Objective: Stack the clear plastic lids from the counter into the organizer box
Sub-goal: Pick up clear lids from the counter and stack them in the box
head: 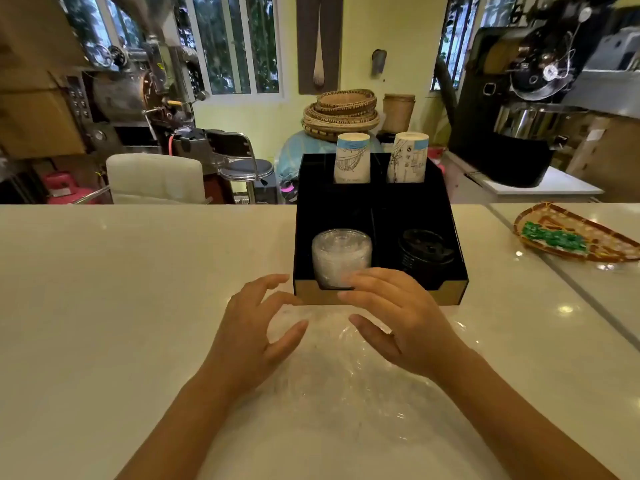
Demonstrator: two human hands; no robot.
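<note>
The pale glossy stone counter (121,289) took up most of the view. On it sat the black organizer box with a tan cardboard front edge (446,293), split into compartments. Two stacks of printed white paper cups (351,159) stood upside down in the back ones. The front-left compartment held the stack of clear plastic lids (341,259), and the front-right had a stack of black plastic lids (424,254). A crinkly clear plastic wrapper (346,386) lay flat on the counter just in front of the box. Over it, the left hand (254,336) was spread wide, fingers curled, gripping nothing. The right hand (398,318) was open too, fingertips right at the box's front edge by the clear lids.
</note>
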